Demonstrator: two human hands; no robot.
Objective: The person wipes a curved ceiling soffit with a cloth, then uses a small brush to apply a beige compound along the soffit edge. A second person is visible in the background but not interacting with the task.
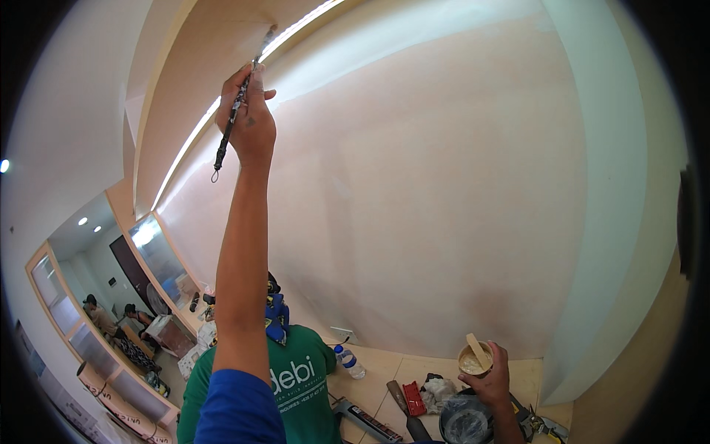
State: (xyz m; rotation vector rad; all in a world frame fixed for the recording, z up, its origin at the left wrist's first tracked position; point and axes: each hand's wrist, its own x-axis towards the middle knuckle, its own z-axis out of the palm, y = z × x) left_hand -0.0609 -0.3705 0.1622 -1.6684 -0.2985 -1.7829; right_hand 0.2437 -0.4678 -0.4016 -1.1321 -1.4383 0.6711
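My left hand (250,118) is raised high, its fingers closed round a dark, paint-specked paintbrush (238,111) with a loop at its handle end. The bristles point up at the wooden panel (211,44) beside a bright light strip (185,155); whether they touch it I cannot tell. Low on the right, my right hand (494,374) grips a small round cup (467,362) with pale contents. A flat wooden stick (479,352) leans in that cup.
Below my left arm is a person in a green shirt (307,362). A water bottle (350,362), a red case (413,399), a plastic-covered black container (464,420) and tools lie on the wooden surface (381,370). Two people work beyond the framed opening at left.
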